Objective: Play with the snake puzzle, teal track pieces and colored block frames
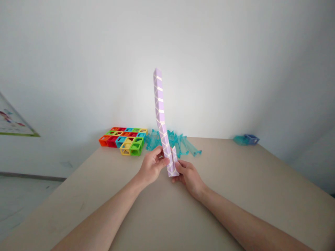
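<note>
A long lilac twist-snake puzzle point(160, 115) with white diagonal seams stands nearly upright above the beige table point(235, 195). Its lowest segments are folded back beside the main bar. My left hand point(151, 166) pinches the bar just above the fold, fingers closed on it. My right hand point(188, 177) grips the folded bottom end from the right, fingers wrapped round it.
At the table's far edge lie a block of coloured open-frame cubes point(123, 138) and a pile of clear teal track pieces point(175, 141). A small teal and blue piece point(247, 139) sits far right. A poster point(12, 122) hangs on the left wall.
</note>
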`<state>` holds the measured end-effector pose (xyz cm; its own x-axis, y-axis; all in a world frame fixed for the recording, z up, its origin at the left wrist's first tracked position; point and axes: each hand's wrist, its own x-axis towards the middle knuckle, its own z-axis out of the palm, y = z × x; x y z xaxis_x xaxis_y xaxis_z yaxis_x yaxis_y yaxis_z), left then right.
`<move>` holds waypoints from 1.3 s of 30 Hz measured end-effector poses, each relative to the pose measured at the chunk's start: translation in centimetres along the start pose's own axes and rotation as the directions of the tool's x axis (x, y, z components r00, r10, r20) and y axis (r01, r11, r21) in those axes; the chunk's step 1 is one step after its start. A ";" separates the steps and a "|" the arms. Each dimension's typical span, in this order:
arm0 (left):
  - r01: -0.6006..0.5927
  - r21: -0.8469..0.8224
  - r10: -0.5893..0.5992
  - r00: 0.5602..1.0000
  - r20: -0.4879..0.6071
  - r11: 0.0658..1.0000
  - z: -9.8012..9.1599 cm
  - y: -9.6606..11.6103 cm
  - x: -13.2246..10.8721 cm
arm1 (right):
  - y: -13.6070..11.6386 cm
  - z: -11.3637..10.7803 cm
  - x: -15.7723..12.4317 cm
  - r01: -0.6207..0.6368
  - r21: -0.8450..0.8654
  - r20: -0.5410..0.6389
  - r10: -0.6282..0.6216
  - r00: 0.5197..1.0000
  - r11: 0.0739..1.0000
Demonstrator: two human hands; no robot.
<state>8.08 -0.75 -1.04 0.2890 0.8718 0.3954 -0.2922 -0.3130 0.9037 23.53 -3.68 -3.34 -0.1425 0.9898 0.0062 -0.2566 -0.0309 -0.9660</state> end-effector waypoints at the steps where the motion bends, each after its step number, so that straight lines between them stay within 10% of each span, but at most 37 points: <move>1: 0.000 -0.016 0.000 1.000 0.007 1.000 0.0 0.1 0.0 | 0.0 -0.1 0.0 -0.003 0.011 -0.005 0.003 1.000 1.000; 24: 0.017 -0.337 -0.006 0.999 0.035 0.941 0.4 1.0 -0.6 | 0.6 0.2 -0.3 0.043 0.016 -0.221 -0.039 0.975 0.999; 39: 0.064 -0.389 0.045 0.963 0.265 0.919 -0.2 1.5 -0.9 | -0.3 0.8 -0.8 -0.110 -0.257 -0.047 0.102 0.994 0.960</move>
<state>7.22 -1.88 -0.09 0.5063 0.7260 0.4654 -0.6051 -0.0853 0.7915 22.98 -4.55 -2.86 -0.1226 0.9870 -0.1042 0.0151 -0.1031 -0.9946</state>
